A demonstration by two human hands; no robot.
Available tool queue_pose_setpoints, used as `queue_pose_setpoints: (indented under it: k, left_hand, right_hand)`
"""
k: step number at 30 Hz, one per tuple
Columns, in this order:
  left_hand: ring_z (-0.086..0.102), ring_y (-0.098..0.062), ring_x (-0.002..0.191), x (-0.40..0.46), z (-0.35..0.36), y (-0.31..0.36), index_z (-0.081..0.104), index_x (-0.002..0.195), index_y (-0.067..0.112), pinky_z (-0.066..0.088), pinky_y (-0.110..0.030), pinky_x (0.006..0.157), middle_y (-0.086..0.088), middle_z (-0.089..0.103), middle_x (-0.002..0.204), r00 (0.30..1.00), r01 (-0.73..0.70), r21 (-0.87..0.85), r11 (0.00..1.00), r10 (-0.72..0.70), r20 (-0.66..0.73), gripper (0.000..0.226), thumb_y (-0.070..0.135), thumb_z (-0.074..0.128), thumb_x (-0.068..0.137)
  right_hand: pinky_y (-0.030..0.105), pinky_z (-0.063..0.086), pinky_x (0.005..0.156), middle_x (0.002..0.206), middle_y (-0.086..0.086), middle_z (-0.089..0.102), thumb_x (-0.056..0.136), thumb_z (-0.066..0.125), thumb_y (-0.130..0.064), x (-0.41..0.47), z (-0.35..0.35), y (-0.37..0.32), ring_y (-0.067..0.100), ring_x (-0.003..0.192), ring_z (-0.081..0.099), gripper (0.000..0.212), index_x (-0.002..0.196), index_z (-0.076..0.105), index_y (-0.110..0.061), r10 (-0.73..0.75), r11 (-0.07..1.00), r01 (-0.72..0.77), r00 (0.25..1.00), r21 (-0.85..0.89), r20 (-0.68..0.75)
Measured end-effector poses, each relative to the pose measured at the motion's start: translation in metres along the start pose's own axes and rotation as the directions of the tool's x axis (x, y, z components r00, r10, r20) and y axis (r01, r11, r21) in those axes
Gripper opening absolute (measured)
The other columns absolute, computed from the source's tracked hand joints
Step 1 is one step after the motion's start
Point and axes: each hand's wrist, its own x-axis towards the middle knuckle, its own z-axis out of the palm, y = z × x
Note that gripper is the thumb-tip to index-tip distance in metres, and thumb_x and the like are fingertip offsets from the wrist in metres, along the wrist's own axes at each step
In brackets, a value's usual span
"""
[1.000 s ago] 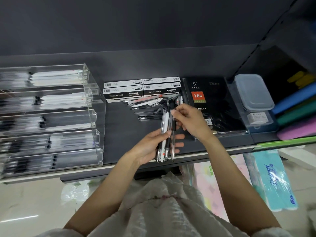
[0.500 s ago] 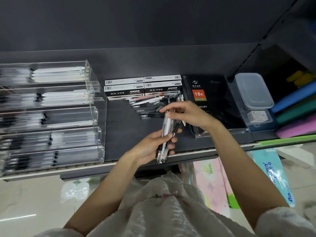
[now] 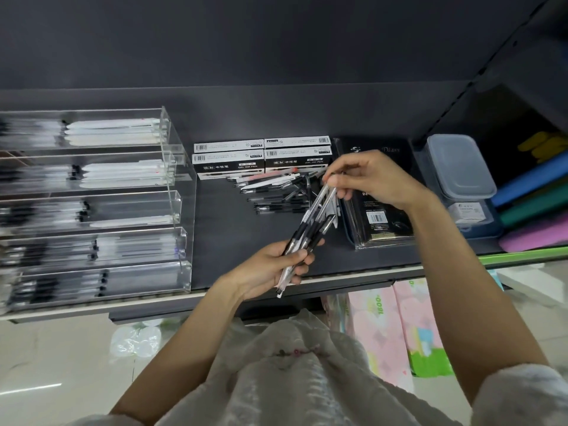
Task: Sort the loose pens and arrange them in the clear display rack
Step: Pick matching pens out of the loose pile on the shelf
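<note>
Left hand (image 3: 270, 269) grips the pen bundle (image 3: 307, 232); right hand (image 3: 368, 176) pinches its top ends, apparently one pen.

The clear display rack (image 3: 172, 192) runs off the left edge; pens (image 3: 46, 210) inside it blur there, their count unreadable.

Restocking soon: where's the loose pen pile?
On the dark shelf, centre, just in front of the pen boxes, between the clear rack and the diary.
</note>
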Motion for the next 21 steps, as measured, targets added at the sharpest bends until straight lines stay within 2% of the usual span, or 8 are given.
queue_pose_setpoints:
  k: [3,5,8,10,14,17,19,21]
  left_hand:
    - [0.050,-0.007,0.066,0.000,-0.004,0.003,0.050,0.131,0.005,0.048,-0.020,0.064,0.002,0.051,0.079,1.000,-0.002,0.034,0.999,0.002,-0.016,0.034,0.005,0.042,0.098]
    - [0.056,-0.009,0.067,0.001,-0.005,0.004,0.055,0.123,0.006,0.054,-0.025,0.071,0.000,0.051,0.080,0.988,-0.064,-0.010,0.998,0.062,-0.140,0.029,0.004,0.040,0.098]
    - [0.068,-0.017,0.075,0.011,-0.002,0.009,0.059,0.106,0.007,0.059,-0.037,0.078,-0.005,0.060,0.083,0.898,-0.316,-0.272,0.909,0.194,-0.395,0.023,0.003,0.038,0.099]
    - [0.070,-0.026,0.087,0.020,0.007,0.017,0.057,0.102,0.007,0.056,-0.041,0.084,-0.009,0.068,0.097,0.845,-0.444,-0.356,0.822,0.253,-0.471,0.022,0.003,0.036,0.100]
    - [0.069,-0.025,0.097,0.035,0.030,0.032,0.054,0.110,0.009,0.056,-0.037,0.086,-0.008,0.068,0.113,0.806,-0.527,-0.361,0.769,0.318,-0.499,0.023,0.006,0.033,0.101]
    - [0.069,-0.021,0.093,0.039,0.034,0.033,0.053,0.119,0.006,0.057,-0.032,0.080,-0.009,0.068,0.115,0.793,-0.543,-0.387,0.746,0.303,-0.529,0.026,0.006,0.035,0.101]
    - [0.070,-0.021,0.089,0.040,0.033,0.031,0.052,0.119,0.004,0.058,-0.031,0.076,-0.011,0.070,0.107,0.803,-0.521,-0.411,0.748,0.266,-0.533,0.025,0.007,0.035,0.101]
    - [0.069,-0.022,0.093,0.039,0.034,0.029,0.048,0.124,0.002,0.058,-0.034,0.076,-0.015,0.065,0.118,0.814,-0.506,-0.447,0.738,0.237,-0.530,0.027,0.007,0.034,0.102]
  right_hand:
    - [0.020,0.054,0.065,0.072,-0.002,0.068,0.084,0.063,-0.012,-0.013,-0.012,-0.001,0.013,0.067,0.064,0.011,0.094,0.064,-0.008,-0.051,0.990,0.070,0.987,0.119,-0.150]
    - [0.022,0.055,0.072,0.077,-0.005,0.070,0.087,0.059,-0.006,-0.025,-0.017,0.000,0.011,0.074,0.067,0.008,0.094,0.061,-0.011,-0.055,0.972,0.128,0.940,0.198,-0.338]
    - [0.024,0.055,0.077,0.083,-0.004,0.070,0.089,0.057,0.002,-0.040,0.012,0.009,0.011,0.080,0.068,0.013,0.095,0.060,-0.009,0.006,0.949,0.197,0.768,0.245,-0.641]
    - [0.029,0.054,0.081,0.088,0.003,0.069,0.089,0.059,0.000,-0.042,0.054,0.018,0.014,0.083,0.068,0.011,0.097,0.060,-0.008,0.041,0.937,0.239,0.650,0.255,-0.758]
    - [0.024,0.052,0.079,0.089,-0.003,0.069,0.089,0.061,-0.005,-0.040,0.119,0.024,0.013,0.086,0.068,0.015,0.095,0.062,-0.019,0.080,0.930,0.263,0.538,0.258,-0.839]
    - [0.021,0.052,0.076,0.094,0.007,0.068,0.088,0.062,-0.001,-0.040,0.138,0.025,0.015,0.088,0.067,0.021,0.095,0.062,-0.021,0.079,0.943,0.239,0.515,0.232,-0.854]
    - [0.027,0.053,0.079,0.096,0.004,0.067,0.088,0.062,-0.002,-0.040,0.145,0.030,0.016,0.091,0.067,0.021,0.096,0.062,-0.022,0.041,0.967,0.196,0.510,0.162,-0.859]
    - [0.033,0.054,0.080,0.096,-0.001,0.068,0.088,0.063,-0.004,-0.040,0.149,0.036,0.016,0.091,0.067,0.019,0.098,0.062,-0.020,0.017,0.986,0.134,0.521,0.102,-0.854]
